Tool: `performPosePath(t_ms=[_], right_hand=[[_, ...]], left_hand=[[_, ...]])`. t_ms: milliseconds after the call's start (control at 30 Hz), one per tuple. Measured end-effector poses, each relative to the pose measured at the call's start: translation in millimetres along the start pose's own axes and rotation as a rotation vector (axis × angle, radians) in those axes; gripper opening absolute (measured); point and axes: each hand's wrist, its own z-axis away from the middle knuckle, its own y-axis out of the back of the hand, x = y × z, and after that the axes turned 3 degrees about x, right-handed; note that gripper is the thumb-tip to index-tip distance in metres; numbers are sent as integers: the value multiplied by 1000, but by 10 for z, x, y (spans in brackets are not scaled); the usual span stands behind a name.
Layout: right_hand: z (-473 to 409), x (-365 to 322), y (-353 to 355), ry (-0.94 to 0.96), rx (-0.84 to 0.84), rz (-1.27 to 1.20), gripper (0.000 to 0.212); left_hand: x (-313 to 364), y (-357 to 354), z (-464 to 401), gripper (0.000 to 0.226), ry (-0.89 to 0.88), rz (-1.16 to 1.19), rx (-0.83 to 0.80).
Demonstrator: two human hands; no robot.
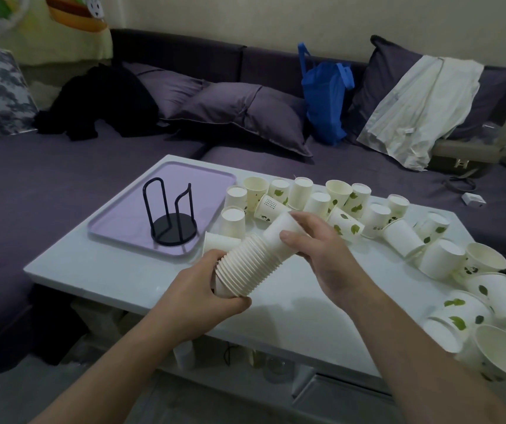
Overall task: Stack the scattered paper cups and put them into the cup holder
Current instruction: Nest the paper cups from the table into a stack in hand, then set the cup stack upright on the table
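A long stack of nested white paper cups [247, 266] lies tilted above the white table [117, 270]. My left hand [205, 290] grips its lower end. My right hand [314, 244] is closed around the top cup [279, 232] at the stack's upper end. Several loose paper cups [346, 209], some with green leaf prints, lie and stand scattered across the table's back and right side. The black wire cup holder [173, 214] stands empty on a lilac tray [129, 228], to the left of the stack.
More cups [490, 304] crowd the table's right front corner, some at its edge. A purple sofa with cushions [245, 111], a blue bag [325, 99] and white clothing [413, 108] lies behind the table. Below the tabletop is a shelf with small items.
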Motion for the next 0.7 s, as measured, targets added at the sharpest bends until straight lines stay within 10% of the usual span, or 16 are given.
performPosePath(t_ms=[700], right_hand=[[219,-146,-395,357,-139,655,78]], left_hand=[[67,-223,-224,83,109,246,-15]])
